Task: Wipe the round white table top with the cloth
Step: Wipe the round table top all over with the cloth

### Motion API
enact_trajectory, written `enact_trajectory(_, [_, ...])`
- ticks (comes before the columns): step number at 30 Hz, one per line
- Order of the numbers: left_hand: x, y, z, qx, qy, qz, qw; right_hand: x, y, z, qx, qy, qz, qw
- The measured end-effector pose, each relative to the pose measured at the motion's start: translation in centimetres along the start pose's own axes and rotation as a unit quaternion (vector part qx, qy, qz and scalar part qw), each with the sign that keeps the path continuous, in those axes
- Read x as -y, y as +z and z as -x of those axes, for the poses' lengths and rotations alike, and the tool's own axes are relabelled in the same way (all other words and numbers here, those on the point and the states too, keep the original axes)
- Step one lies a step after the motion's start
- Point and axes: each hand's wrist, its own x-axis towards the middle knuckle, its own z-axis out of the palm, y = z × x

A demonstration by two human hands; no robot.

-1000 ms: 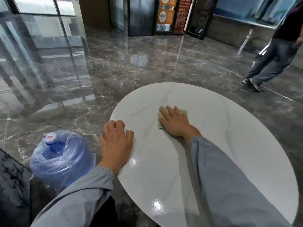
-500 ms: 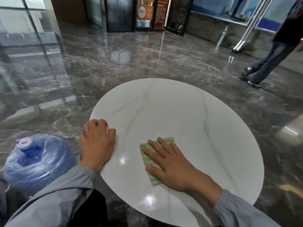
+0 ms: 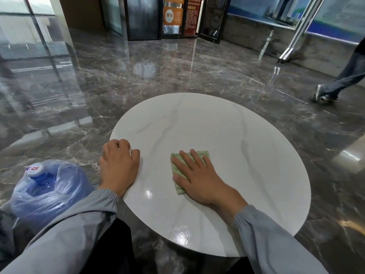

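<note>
Cloth is sitting closer to us now, on the table top's near-left part, so we're guessing wiping's midway. Our right hand is pressing it flat, fingers straight; our left hand is curling over the rim.

The desk carries only two obstacles. The left grip curls over the near left rim, and the right grip lies flat on the green cloth near the middle. A bare strip of surface runs between them. The far half and the right side of the top lie open. Just beside the near left rim, a blue water bottle stands on the floor. A person's legs are well apart at the far right.
</note>
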Motion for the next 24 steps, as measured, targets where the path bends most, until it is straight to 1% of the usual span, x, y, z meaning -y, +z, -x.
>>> enact_trajectory(3, [0.0,0.0,0.1,-0.004,0.008,-0.002,1.000,1.5,1.1,5.9,-0.001,-0.030,0.015,0.999])
enact_trajectory(6, [0.3,0.2,0.0,-0.007,0.009,0.004,1.000,2.6,1.7,9.9,0.032,-0.042,0.016,0.998])
enact_trajectory(10, [0.4,0.2,0.0,-0.016,-0.008,0.050,0.999,3.1,1.2,9.8,0.069,-0.043,0.002,0.997])
enact_trajectory(13, [0.3,0.1,0.2,-0.036,-0.034,0.096,0.994,3.9,0.6,6.6,0.067,-0.073,0.007,0.995])
enact_trajectory(15, [0.5,0.0,0.3,-0.060,-0.057,0.148,0.986,4.8,0.5,3.3,0.053,-0.087,0.008,0.995])
enact_trajectory(19, [0.6,-0.3,0.5,-0.074,-0.112,0.251,0.959,6.6,0.1,-5.6,0.042,-0.091,0.013,0.995])
enact_trajectory(22, [0.4,-0.9,0.4,-0.080,-0.157,0.322,0.930,7.8,-0.8,-12.8,0.046,-0.082,0.020,0.995])
enact_trajectory(24, [0.4,-1.0,0.3,-0.078,-0.172,0.352,0.917,8.4,-1.6,-17.4,0.042,-0.069,0.022,0.996])
